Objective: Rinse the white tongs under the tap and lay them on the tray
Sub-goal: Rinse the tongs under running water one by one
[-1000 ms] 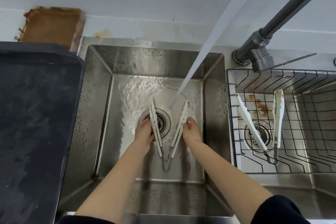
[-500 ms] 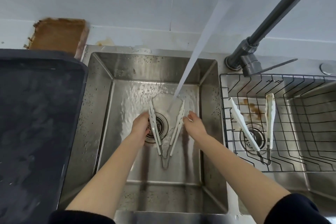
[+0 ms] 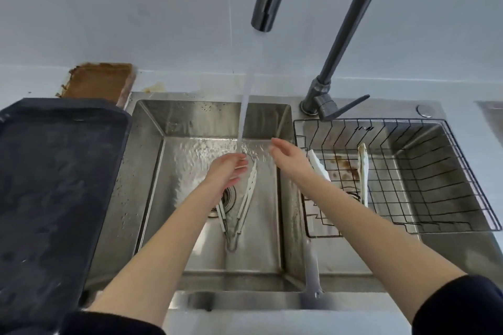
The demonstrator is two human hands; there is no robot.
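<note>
Left hand: I saw my left hand (image 3: 227, 171) open, fingers straight, right under the water (image 3: 246, 100) and over the white tongs (image 3: 246, 196); I could not tell if it touched them.
Right hand: my right hand (image 3: 288, 156) was open too, held nothing, up over the sink's (image 3: 152, 171) right wall.
White tongs: they lay spread in a V on the sink floor, by the drain.
Tray: the dark tray (image 3: 54, 185) sat on the bench, left of the sink.
Tap: the tap (image 3: 321, 35) was running.

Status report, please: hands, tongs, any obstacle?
Both hands open: left hand under the stream, right hand clear. White tongs lying in sink, unheld. Tray unobstructed.
</note>
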